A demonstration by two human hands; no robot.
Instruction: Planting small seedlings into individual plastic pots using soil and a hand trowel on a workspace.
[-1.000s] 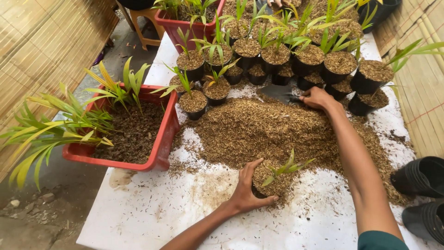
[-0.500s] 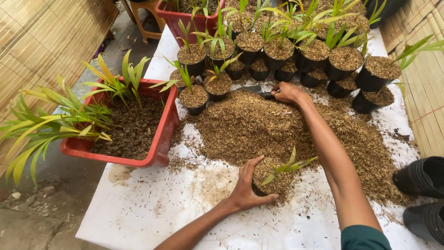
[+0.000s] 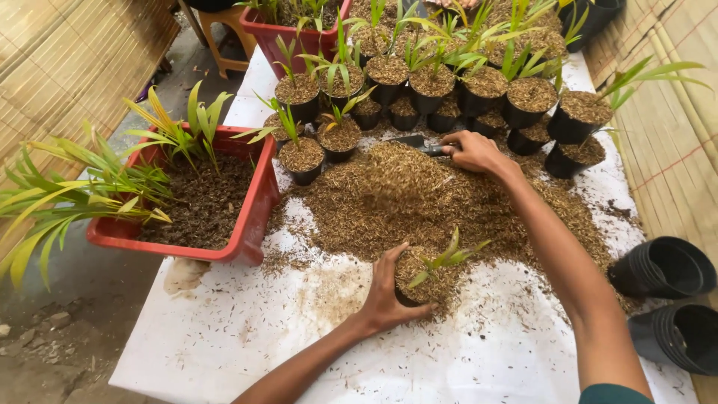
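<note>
The left hand (image 3: 385, 295) wraps around a small black pot (image 3: 419, 280), fingers curled on its near side and thumb over its rim, clamped firmly on it; the pot stands at the near edge of the husk heap (image 3: 441, 202), filled with the same brown husk and carrying a young seedling (image 3: 445, 258) whose leaves lean to the right. The right hand (image 3: 473, 152) is closed around the handle of a dark trowel (image 3: 410, 142) at the far side of the heap, and the blade carries a mound of husk lifted just above the pile. The heap itself lies on a white table (image 3: 247, 352) scattered with loose husk. Beyond the heap, a crowd of filled black pots (image 3: 479, 90) with green shoots stands close together. Left of the heap, touching its fringe, sits a red tray (image 3: 254, 217) of dark soil with long yellow-green leaves spilling over its left side. Right of the heap, off the table's edge, lie stacks of empty black pots (image 3: 666, 269) on their sides. A second red tub (image 3: 280, 37) stands behind the potted crowd.
</note>
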